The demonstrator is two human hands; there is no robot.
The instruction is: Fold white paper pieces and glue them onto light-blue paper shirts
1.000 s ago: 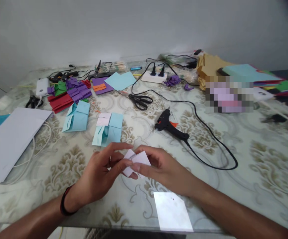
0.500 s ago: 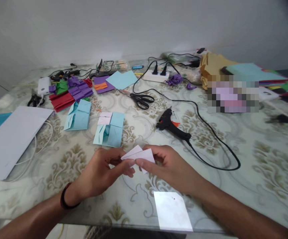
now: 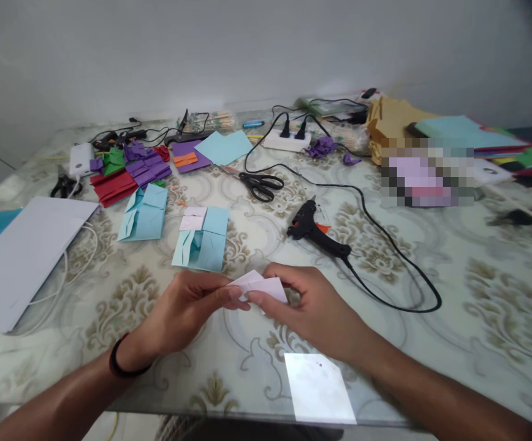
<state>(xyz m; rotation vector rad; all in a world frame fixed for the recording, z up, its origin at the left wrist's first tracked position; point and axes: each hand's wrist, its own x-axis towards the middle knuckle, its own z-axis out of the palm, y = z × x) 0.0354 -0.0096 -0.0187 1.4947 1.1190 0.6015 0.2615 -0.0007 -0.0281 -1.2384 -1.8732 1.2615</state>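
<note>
A small folded piece of white paper [image 3: 268, 287] is pinched between both hands above the front of the table. My left hand [image 3: 201, 312] is closed on its left side, the thumb lying on top. My right hand [image 3: 309, 309] grips its right side, thumb on top and fingers behind. The fingertips under the paper are partly hidden. Just beyond my left hand lies a folded light-blue paper piece [image 3: 213, 245] with a pale pink square [image 3: 193, 219] at its upper left. Another folded light-blue piece [image 3: 149, 214] is to its left.
A black glue gun [image 3: 319, 233] with its cord lies beyond my right hand. Black-handled scissors [image 3: 262, 185] and a white power strip [image 3: 287, 141] are farther back. White sheets [image 3: 31, 257] rest at left. A bright white patch [image 3: 319, 389] shows at the table's front edge.
The left thumb and fingers have shifted slightly along the paper, covering more of its left end. The paper sits a little flatter. Both hands keep hold of it.
</note>
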